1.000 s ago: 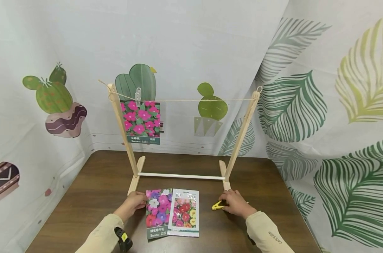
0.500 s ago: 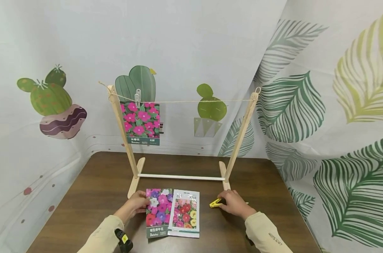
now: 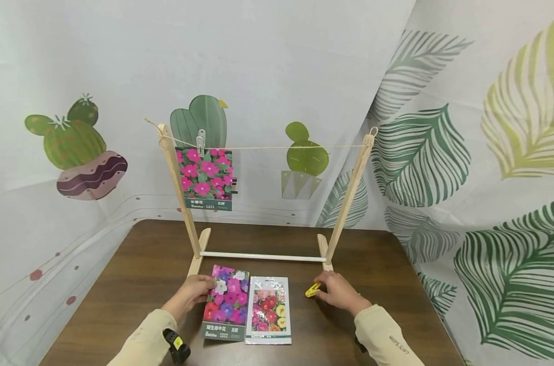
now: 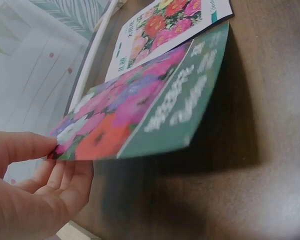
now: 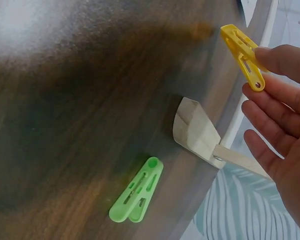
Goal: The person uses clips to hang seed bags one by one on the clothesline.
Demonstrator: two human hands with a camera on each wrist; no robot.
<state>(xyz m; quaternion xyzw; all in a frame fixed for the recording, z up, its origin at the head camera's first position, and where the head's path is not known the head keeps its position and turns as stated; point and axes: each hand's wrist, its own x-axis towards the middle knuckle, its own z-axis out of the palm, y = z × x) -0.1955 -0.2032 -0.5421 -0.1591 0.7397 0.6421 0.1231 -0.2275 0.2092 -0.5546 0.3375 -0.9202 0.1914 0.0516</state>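
Note:
My left hand pinches the upper left edge of a seed packet with pink, purple and red flowers. In the left wrist view that packet is tilted off the table, a shadow beneath it. Flat to its right lies a white-bordered seed packet with red and yellow flowers. My right hand holds a yellow clothespin between thumb and fingers, above the table. Below that hand in the right wrist view, a green clothespin lies on the wood; the head view hides it.
A wooden frame with a white crossbar stands behind the packets. A string runs between its posts. From it hangs a pink-flower packet, clipped by a pale clothespin. The brown table meets a printed cloth backdrop.
My left hand has lifted the flower packet, which now tilts and sits apart from the white-bordered one. The yellow clothespin has come up and turned in my right hand.

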